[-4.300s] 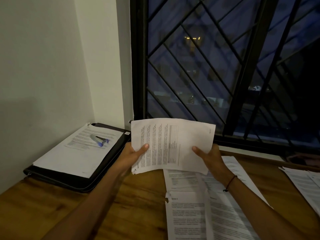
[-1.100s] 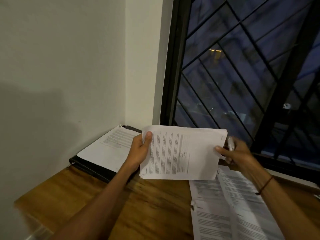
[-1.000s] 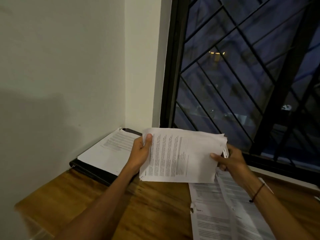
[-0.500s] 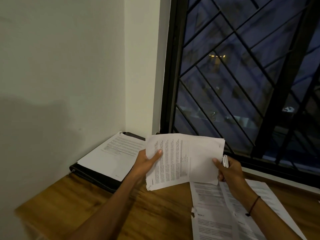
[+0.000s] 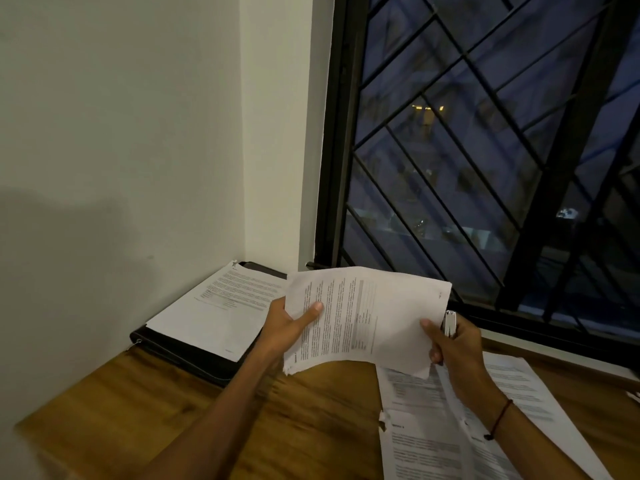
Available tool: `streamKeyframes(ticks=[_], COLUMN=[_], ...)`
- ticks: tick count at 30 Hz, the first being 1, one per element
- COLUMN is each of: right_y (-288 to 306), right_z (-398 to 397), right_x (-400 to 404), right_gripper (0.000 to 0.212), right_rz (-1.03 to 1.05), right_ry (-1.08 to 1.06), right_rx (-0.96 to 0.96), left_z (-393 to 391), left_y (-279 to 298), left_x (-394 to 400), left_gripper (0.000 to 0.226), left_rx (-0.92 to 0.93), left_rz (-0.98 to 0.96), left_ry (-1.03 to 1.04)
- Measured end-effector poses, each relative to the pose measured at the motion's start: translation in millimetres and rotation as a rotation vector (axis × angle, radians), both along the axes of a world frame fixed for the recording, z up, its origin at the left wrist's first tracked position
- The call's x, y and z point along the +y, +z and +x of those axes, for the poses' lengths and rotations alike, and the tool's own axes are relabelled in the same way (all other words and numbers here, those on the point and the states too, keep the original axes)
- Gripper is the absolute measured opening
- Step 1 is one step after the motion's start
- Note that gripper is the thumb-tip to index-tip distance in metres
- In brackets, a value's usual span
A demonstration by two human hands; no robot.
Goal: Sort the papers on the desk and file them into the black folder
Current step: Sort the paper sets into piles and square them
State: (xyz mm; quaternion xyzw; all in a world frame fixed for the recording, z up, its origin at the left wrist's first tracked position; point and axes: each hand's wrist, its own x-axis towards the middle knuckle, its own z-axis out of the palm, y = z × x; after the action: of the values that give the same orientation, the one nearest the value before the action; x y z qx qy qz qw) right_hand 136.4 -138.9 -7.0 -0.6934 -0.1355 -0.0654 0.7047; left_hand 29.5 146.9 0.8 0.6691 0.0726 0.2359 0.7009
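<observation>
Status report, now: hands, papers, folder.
Left hand and right hand hold paper stack above desk; right also grips stapler. Black folder shut under a document. Nothing blocking.

print on the held sheets [image 5: 363, 317] too small to read, silvery object [image 5: 450, 323] behind the right hand [image 5: 453, 355] mostly hidden, loose papers [image 5: 450, 441] below that hand cut by the bottom edge, black folder [image 5: 194, 355] beside the left hand [image 5: 284, 330] largely covered by a page [image 5: 221, 306]

Materials and surface finishes

Desk [image 5: 311, 427]: brown wood, visible grain, slight sheen. Held sheets [image 5: 367, 320]: matt white printed paper, creased. Black folder [image 5: 194, 355]: matt, leather-like cover. Stapler [image 5: 450, 323]: shiny metal. Window grille [image 5: 485, 168]: black painted metal. Wall [image 5: 121, 133]: matt paint.
</observation>
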Motion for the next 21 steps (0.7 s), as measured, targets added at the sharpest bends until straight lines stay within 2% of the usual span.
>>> streamKeyframes(ticks=[5, 9, 17, 21], right_y=[-32, -34, -31, -27], right_z=[0, 1, -3, -3], right_x=[-11, -10, -3, -3], right_gripper=[0.021, 0.020, 0.020, 0.016], right_rz=[-0.062, -0.057, -0.102, -0.123], right_ry=[0.014, 0.010, -0.024, -0.037], right_rx=[-0.012, -0.018, -0.030, -0.021], left_z=[-1, -1, 4, 8], left_y=[-19, -12, 0, -3], left_x=[-9, -6, -7, -3], left_gripper=[0.026, 0.033, 0.010, 0.017], left_rx=[0.019, 0.015, -0.012, 0.003], left_rz=[-0.075, -0.037, -0.019, 0.004], left_ry=[-0.013, 0.025, 0.060, 0.087])
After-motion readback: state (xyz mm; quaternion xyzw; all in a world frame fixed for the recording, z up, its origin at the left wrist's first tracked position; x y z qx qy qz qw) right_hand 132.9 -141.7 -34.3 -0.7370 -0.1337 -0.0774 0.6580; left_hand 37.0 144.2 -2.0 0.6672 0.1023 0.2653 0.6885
